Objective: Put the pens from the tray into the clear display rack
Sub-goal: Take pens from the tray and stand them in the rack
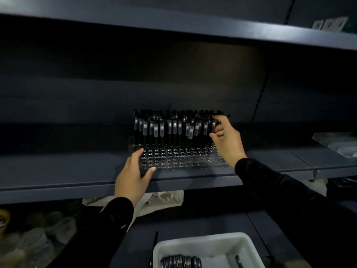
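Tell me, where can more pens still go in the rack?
The front rows of holes in the clear rack, between the left hand and the right hand, look empty. The back rows are crowded with standing pens. The shelf left of the rack is bare.

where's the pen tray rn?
Head view, bottom edge right of centre: the white tray sits below the shelf holding the clear rack, between both sleeves.

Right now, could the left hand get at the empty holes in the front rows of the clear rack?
Probably yes: the left hand already rests on the clear rack's front-left corner, and nothing covers the front holes.
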The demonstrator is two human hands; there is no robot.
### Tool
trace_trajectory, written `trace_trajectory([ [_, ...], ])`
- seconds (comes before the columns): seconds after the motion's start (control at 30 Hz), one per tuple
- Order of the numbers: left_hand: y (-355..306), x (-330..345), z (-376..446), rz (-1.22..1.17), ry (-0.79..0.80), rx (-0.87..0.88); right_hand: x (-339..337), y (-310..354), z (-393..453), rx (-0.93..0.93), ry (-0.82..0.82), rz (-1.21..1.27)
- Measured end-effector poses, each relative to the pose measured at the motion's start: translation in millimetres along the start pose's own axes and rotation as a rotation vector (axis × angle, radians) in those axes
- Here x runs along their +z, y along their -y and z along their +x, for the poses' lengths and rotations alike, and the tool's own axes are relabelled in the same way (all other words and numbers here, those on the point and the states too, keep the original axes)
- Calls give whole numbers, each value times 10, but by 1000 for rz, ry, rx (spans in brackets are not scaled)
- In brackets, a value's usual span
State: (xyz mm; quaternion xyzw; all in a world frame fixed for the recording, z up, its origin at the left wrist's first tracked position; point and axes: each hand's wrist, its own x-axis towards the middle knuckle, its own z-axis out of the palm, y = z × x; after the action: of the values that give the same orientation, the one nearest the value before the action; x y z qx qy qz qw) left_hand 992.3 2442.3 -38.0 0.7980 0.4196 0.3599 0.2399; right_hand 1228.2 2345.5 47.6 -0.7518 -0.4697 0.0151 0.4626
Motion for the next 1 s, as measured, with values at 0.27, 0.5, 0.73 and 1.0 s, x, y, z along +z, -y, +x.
trace_trajectory([
  [0.27,422,389,-780,180,-136,227,-147,-584,-844,-29,-78,203],
  [0.5,953,1240,-1650,262,574,-299,308,-1917,-2095,400,193,-198],
  [0.73,1008,1500,-1915,112,477,-459,771,-2482,-2486,575,811,-754],
  [1.0,1014,1490,-1923,82,456,-464,939,-2458,-2528,492,709,-881],
])
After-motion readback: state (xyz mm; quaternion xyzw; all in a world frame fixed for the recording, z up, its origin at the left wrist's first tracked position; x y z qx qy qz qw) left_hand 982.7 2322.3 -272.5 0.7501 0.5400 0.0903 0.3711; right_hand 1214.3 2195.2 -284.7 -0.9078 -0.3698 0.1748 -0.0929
